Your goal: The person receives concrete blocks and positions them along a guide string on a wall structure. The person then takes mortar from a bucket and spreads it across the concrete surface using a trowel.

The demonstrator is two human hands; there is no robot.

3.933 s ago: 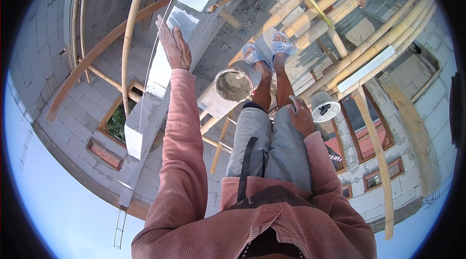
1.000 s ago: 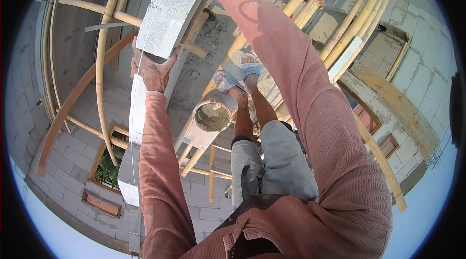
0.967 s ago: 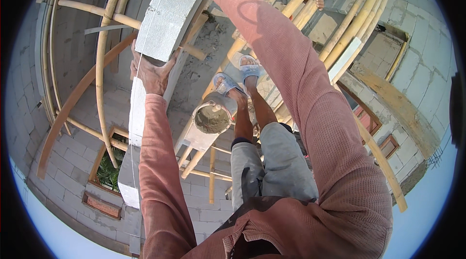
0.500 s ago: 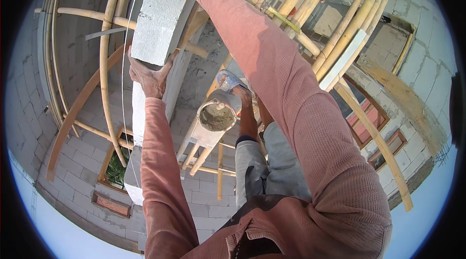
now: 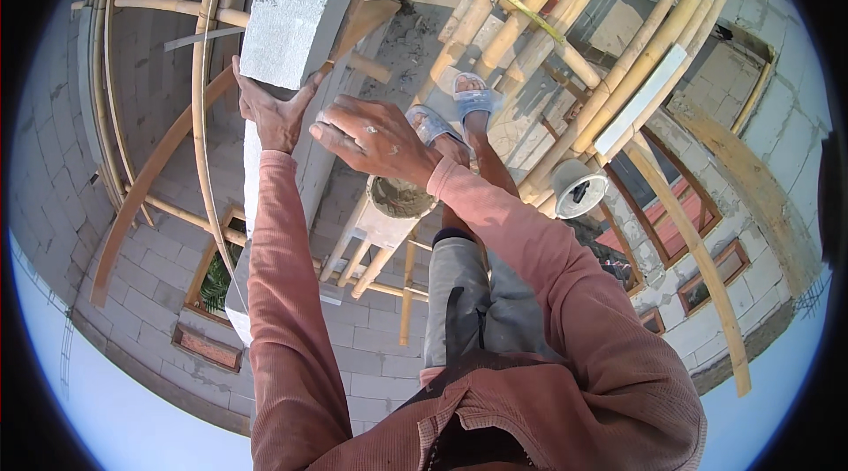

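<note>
Clamping the white block (image 5: pixel 296 16) with our left hand (image 5: pixel 274 120), we have beside it, at three o'clock, our right hand (image 5: pixel 378 137), closure unclear.

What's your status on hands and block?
Left hand clasping near end of block. Right hand off block, beside left hand. Bucket partly hidden behind right hand.

Rect. block (image 5: pixel 300 18) (lt. gry)
</note>
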